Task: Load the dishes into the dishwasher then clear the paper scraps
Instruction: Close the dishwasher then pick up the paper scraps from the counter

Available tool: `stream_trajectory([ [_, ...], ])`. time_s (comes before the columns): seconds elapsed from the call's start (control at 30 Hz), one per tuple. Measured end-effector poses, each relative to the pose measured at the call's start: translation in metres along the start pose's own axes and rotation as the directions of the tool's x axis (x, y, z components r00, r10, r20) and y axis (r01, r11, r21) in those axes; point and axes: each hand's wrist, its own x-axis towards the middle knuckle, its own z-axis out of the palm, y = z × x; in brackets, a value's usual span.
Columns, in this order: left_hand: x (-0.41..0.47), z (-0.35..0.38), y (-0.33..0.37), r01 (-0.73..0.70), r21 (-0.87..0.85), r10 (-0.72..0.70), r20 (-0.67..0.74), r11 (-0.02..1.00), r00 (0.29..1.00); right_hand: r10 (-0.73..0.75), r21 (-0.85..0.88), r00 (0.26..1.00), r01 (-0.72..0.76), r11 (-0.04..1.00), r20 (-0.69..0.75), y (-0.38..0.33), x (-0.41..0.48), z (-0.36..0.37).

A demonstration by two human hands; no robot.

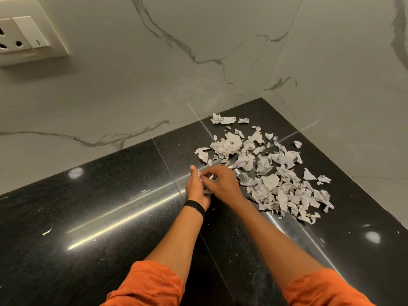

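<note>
Glossy black counter (88, 217) ran into a corner, veined marble wall (154, 74) stood behind, socket plate (24, 34) sat upper left, pale crumb (47, 232) lay leftward.

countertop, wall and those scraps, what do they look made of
Countertop: likely polished black granite, finely speckled, mirror-like light glints, slab seams. Wall: marble or marble-look tile, grey veins, soft sheen, thin joints. Scraps: thin printed paper, torn and crumpled.
</note>
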Motion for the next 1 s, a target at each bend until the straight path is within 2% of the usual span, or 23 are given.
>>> stream_trajectory([
  [0.13,-0.002,-0.004,0.004,0.046,-0.042,-0.044,0.044,0.998,0.998,0.01,0.003,0.988,-0.01,1.0,0.153,-0.004,0.01,-0.009],
  [0.23,0.001,-0.007,0.006,0.054,-0.097,-0.049,0.049,0.994,0.998,0.089,0.289,0.968,-0.157,0.944,0.237,-0.015,0.014,-0.02],
  [0.3,-0.001,-0.004,0.013,0.05,-0.115,-0.047,0.026,0.992,0.999,0.163,0.418,0.977,-0.206,0.885,0.137,-0.012,0.02,-0.018],
  [0.33,-0.002,-0.002,0.017,0.045,-0.125,-0.043,0.014,0.991,0.999,0.203,0.393,0.977,-0.214,0.894,0.07,-0.007,0.025,-0.016],
  [0.4,-0.003,-0.003,0.023,0.037,-0.12,-0.039,-0.01,0.992,0.999,0.231,0.214,0.973,-0.224,0.951,-0.004,0.005,0.034,-0.01],
  [0.47,-0.002,-0.006,0.027,0.039,-0.134,-0.042,-0.021,0.99,0.999,0.165,-0.052,0.986,-0.164,0.985,0.02,0.018,0.041,-0.005],
  [0.53,0.0,-0.01,0.027,0.028,-0.139,-0.031,-0.018,0.99,0.999,0.073,-0.276,0.992,-0.043,0.96,0.099,0.027,0.046,0.002],
  [0.63,0.003,-0.013,0.026,0.014,-0.149,-0.017,-0.017,0.989,1.0,0.006,-0.371,0.995,0.032,0.928,0.101,0.029,0.042,0.01],
  [0.73,0.0,-0.014,0.025,0.014,-0.135,-0.018,-0.031,0.991,0.999,0.005,-0.417,0.999,0.012,0.909,0.039,0.03,0.024,0.011],
  [0.8,-0.002,-0.012,0.022,0.012,-0.124,-0.016,-0.029,0.992,0.999,0.065,-0.342,0.997,-0.074,0.937,-0.037,0.031,0.01,0.01],
  [0.9,-0.004,-0.008,0.015,-0.021,-0.054,0.02,-0.016,0.998,1.0,0.238,0.087,0.962,-0.227,0.97,-0.136,0.02,-0.003,0.001],
  [0.97,-0.005,-0.007,0.01,-0.027,-0.028,0.027,-0.005,0.999,1.0,0.253,0.308,0.961,-0.208,0.928,-0.113,0.007,-0.005,-0.003],
  [1.0,-0.006,-0.006,0.009,-0.022,-0.046,0.023,0.008,0.999,1.0,0.227,0.357,0.971,-0.186,0.916,-0.078,0.0,-0.006,-0.004],
])
